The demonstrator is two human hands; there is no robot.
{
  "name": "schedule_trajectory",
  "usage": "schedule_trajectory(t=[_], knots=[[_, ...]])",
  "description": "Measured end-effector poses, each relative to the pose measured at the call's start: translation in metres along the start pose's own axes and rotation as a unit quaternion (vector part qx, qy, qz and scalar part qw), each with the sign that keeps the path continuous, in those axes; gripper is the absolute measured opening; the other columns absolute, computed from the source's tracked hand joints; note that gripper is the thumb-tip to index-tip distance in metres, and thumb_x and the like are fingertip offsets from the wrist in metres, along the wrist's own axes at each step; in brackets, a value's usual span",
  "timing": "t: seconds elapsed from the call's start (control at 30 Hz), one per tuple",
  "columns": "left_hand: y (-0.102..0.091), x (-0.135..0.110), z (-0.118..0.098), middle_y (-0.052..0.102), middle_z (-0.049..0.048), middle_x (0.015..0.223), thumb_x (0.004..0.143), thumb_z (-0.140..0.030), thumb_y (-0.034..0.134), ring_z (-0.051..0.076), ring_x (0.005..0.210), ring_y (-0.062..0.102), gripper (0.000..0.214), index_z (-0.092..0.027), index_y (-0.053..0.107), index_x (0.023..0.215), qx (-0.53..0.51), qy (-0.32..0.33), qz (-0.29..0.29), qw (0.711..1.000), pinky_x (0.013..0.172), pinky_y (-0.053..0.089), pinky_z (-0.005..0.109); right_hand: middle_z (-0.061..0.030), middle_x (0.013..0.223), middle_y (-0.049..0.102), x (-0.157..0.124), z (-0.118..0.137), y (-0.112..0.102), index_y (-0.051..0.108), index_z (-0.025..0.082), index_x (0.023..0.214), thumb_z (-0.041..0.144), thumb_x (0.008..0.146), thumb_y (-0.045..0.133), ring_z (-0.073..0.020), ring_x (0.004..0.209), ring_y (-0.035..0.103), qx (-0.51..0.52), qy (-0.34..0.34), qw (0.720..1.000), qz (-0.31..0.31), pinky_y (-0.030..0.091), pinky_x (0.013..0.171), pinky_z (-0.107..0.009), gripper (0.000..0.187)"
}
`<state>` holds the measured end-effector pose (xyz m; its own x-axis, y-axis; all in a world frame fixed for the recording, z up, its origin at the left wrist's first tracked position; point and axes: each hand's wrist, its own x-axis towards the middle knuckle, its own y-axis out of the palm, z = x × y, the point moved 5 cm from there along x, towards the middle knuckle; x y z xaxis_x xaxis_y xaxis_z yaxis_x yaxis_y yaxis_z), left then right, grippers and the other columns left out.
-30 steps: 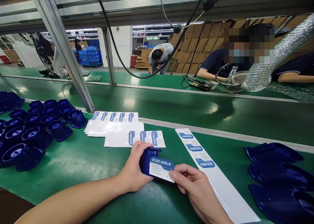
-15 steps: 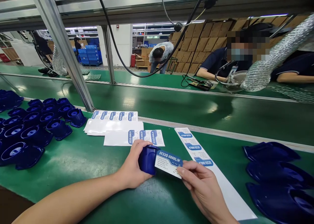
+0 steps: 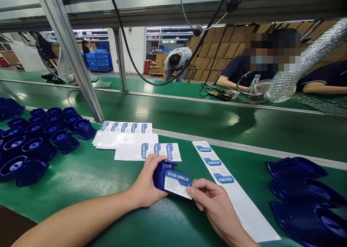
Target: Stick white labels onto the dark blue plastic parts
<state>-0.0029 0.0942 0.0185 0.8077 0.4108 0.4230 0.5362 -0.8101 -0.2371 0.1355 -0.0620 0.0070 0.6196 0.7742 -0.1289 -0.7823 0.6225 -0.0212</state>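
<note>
My left hand (image 3: 148, 185) is gripping the blue housing (image 3: 160, 174) while my right hand (image 3: 210, 202) is pinching the label (image 3: 176, 182); tilting it risks a crooked, wrinkled bond.

The right hand (image 3: 214, 207) brings the label (image 3: 176, 182) back left, now overlapping the blue housing (image 3: 161, 173) face.

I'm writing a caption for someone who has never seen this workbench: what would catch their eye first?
At the near middle of the green bench, the left hand grips a dark blue plastic part while the right hand pinches a white-and-blue label lying against it. A crowd of matching blue parts fills the left side, and label sheets lie just beyond the hands.
</note>
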Motion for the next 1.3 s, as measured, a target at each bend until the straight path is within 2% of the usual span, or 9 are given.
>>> schedule_trajectory(t=[0.23, 0.63, 1.3], knots=[[0.000, -0.001, 0.001, 0.047, 0.0106, 0.141, 0.071, -0.008, 0.087, 0.033, 0.136, 0.049, 0.085, -0.033, 0.048, 0.143, 0.001, 0.001, 0.002, 1.000, 0.120, 0.042, 0.056, -0.0012, 0.061, 0.057, -0.002, 0.005, 0.003, 0.071, 0.017, 0.069, 0.062, 0.064, 0.094, -0.0112, 0.051, 0.042, -0.003, 0.006, 1.000, -0.008, 0.033, 0.052, -0.029, 0.051], [-0.001, 0.000, 0.001, 0.046, 0.0091, 0.141, 0.069, -0.004, 0.087, 0.032, 0.137, 0.049, 0.089, -0.034, 0.048, 0.143, 0.004, -0.004, 0.001, 1.000, 0.122, 0.041, 0.054, -0.0004, 0.065, 0.058, -0.001, -0.002, 0.001, 0.071, 0.018, 0.073, 0.061, 0.072, 0.091, -0.0100, 0.054, 0.043, -0.005, 0.010, 1.000, 0.004, 0.032, 0.055, -0.028, 0.048], [-0.001, -0.002, 0.003, 0.047, 0.0077, 0.141, 0.072, -0.010, 0.089, 0.029, 0.136, 0.050, 0.087, -0.034, 0.047, 0.144, 0.011, 0.001, -0.002, 1.000, 0.121, 0.042, 0.050, -0.0011, 0.065, 0.059, 0.002, -0.007, -0.001, 0.073, 0.018, 0.076, 0.063, 0.072, 0.090, -0.0102, 0.055, 0.042, -0.009, 0.018, 1.000, 0.000, 0.031, 0.056, -0.028, 0.049]])
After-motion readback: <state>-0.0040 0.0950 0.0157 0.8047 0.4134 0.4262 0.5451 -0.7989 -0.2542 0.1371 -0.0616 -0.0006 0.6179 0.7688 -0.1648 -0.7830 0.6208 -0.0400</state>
